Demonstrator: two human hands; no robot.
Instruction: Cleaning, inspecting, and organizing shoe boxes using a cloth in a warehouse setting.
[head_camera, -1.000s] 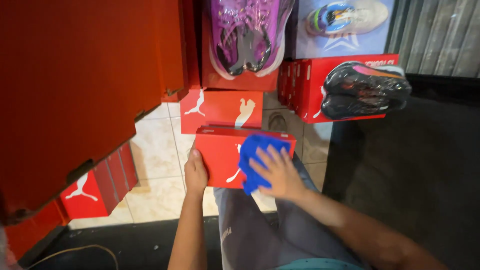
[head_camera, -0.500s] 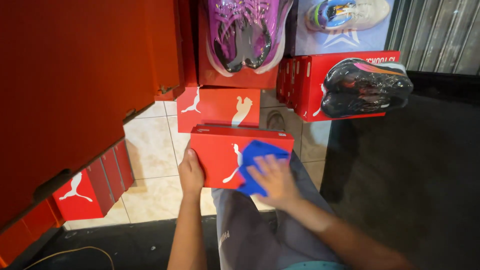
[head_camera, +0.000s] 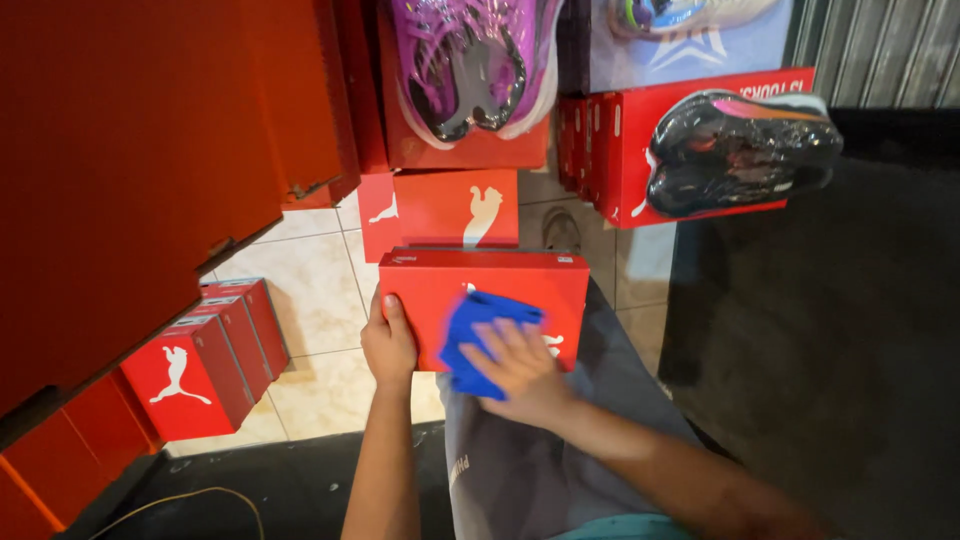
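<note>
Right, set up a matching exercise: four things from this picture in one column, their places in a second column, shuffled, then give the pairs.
Things:
1. blue cloth
2. purple shoe
3. black shoe
4. left hand

Places:
A. gripping the left edge of the red box on the lap
B. on a red box at upper right
C. under the right hand
D. on a red box at top centre

Pairs: 1-C, 2-D, 3-B, 4-A

A single camera on my head looks steeply down over my lap, close enough that my forearms fill the lower frame. It faces forward and down toward a tiled floor (head_camera: 310, 290) and stacked red boxes (head_camera: 455, 205) ahead of me (there is no second view to overlap). My left hand (head_camera: 388, 345) and right hand (head_camera: 520, 370) sit near centre.
</note>
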